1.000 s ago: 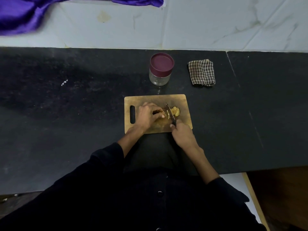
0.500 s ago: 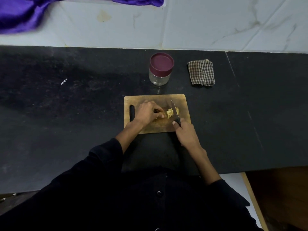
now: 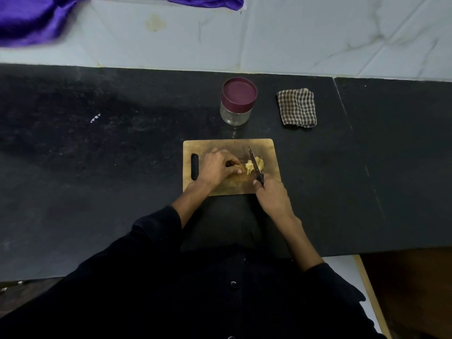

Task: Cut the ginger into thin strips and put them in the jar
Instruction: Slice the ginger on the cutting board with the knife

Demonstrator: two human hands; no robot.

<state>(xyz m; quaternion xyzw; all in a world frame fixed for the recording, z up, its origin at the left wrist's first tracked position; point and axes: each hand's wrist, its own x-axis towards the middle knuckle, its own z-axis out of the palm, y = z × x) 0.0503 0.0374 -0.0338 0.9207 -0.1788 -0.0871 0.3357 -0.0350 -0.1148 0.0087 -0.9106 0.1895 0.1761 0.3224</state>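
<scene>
- I'm seeing the left hand curling its fingers onto the ginger, mid cutting board.
- Right hand is gripping the knife, blade through the ginger.
- Jar is standing lidded at 12 o'clock from the board.

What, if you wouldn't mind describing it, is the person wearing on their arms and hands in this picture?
Both hands are bare: no gloves, rings or watch are visible on the left hand or the right hand. The dark, near-black sleeves are pushed up, baring both forearms. They belong to a dark garment with small round buttons down the front.
</scene>
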